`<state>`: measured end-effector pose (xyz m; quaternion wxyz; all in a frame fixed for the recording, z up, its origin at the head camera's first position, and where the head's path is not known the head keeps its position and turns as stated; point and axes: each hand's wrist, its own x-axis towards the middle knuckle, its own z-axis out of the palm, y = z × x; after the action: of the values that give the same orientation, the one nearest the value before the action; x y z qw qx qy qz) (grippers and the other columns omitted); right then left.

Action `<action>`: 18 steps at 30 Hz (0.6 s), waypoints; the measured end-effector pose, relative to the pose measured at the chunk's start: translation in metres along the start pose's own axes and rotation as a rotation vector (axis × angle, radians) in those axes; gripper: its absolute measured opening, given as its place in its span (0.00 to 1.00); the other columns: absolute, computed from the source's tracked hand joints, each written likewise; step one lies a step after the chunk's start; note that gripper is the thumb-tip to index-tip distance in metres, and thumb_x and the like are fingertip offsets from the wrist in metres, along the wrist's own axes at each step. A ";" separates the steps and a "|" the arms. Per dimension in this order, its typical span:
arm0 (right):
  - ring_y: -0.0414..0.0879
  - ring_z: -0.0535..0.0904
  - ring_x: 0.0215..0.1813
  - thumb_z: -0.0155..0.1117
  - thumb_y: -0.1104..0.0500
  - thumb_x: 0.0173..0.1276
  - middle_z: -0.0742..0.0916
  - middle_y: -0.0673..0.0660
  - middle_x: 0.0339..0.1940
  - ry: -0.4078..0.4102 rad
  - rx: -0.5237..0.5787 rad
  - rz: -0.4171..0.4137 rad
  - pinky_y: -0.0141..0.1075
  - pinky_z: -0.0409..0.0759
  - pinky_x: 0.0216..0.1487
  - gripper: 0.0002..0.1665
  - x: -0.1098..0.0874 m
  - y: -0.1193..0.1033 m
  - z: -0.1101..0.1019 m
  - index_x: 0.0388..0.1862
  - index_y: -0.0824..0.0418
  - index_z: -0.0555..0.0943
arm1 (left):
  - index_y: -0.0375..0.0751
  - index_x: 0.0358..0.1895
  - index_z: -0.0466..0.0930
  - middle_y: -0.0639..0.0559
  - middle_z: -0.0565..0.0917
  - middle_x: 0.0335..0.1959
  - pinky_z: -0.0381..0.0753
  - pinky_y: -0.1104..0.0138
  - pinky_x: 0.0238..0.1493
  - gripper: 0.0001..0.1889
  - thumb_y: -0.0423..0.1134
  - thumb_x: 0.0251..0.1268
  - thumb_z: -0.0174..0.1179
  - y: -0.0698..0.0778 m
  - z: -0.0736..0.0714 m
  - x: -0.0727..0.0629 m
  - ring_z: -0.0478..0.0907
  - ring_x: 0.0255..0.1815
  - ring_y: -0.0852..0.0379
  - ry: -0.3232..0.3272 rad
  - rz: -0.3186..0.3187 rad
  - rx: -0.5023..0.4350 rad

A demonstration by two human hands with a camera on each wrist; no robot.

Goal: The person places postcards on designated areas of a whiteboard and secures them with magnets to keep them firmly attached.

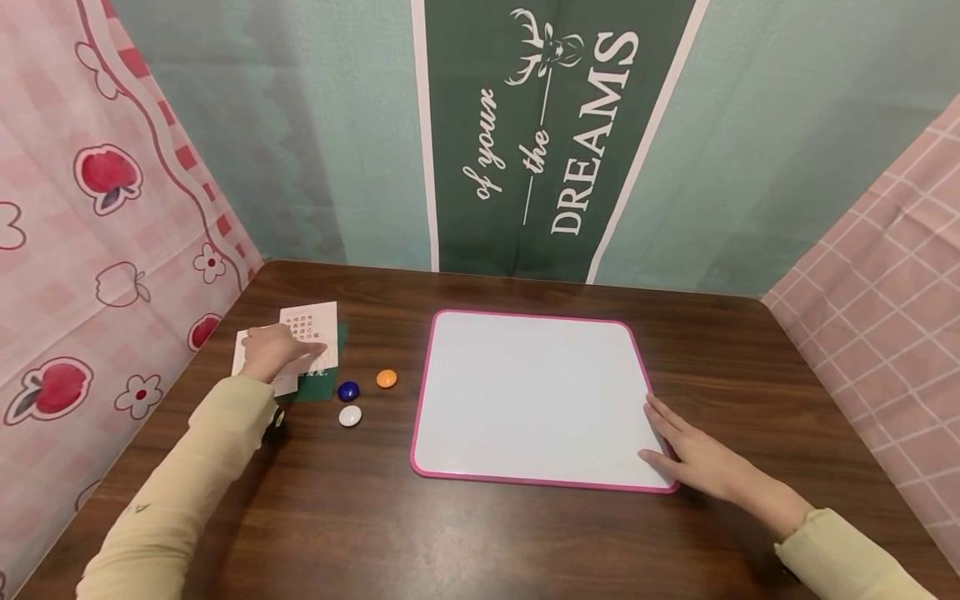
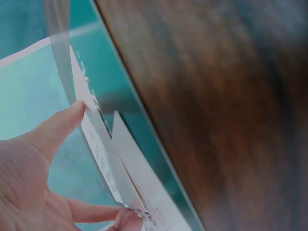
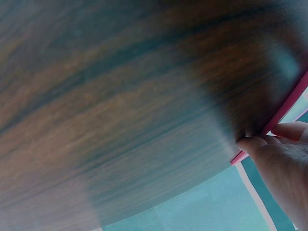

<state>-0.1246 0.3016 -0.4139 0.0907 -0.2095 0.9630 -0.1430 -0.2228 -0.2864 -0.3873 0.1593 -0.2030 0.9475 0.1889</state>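
On the left side of the table, my left hand point(image 1: 273, 348) is over a small pile of printed cards. Its thumb and fingertips grip a white card point(image 2: 98, 154) across its edges in the left wrist view. A second white card point(image 2: 139, 178) and a green card point(image 2: 115, 91) lie beneath. My right hand point(image 1: 693, 454) rests on the right edge of a white board point(image 1: 532, 400) with a pink rim, fingers fairly straight. In the right wrist view its fingers touch the pink rim point(image 3: 286, 106).
Orange point(image 1: 386, 378), dark blue point(image 1: 348, 391) and white point(image 1: 350, 416) round pieces lie between the cards and the board. The wooden table point(image 1: 450, 533) is bordered by a green curtain point(image 1: 360, 167) behind and pink cloths at the left point(image 1: 45, 292) and right point(image 1: 885, 275).
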 end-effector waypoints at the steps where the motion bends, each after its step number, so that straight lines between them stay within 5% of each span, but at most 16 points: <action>1: 0.61 0.58 0.68 0.54 0.38 0.62 0.57 0.64 0.71 0.000 0.001 0.000 0.56 0.62 0.58 0.47 0.000 0.000 0.000 0.69 0.68 0.55 | 0.14 0.58 0.57 0.12 0.50 0.57 0.59 0.42 0.58 0.48 0.60 0.55 0.57 0.000 0.000 0.000 0.50 0.58 0.22 0.002 0.002 0.001; 18: 0.63 0.57 0.67 0.55 0.39 0.62 0.56 0.64 0.72 -0.007 0.028 -0.004 0.59 0.60 0.58 0.47 0.000 0.001 0.001 0.69 0.68 0.55 | 0.14 0.55 0.62 0.21 0.65 0.54 0.60 0.46 0.57 0.44 0.54 0.50 0.64 0.003 -0.008 0.007 0.61 0.54 0.30 0.012 0.006 -0.011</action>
<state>-0.1249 0.3021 -0.4151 0.0969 -0.2107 0.9602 -0.1557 -0.2317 -0.2895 -0.3817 0.1518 -0.2024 0.9480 0.1931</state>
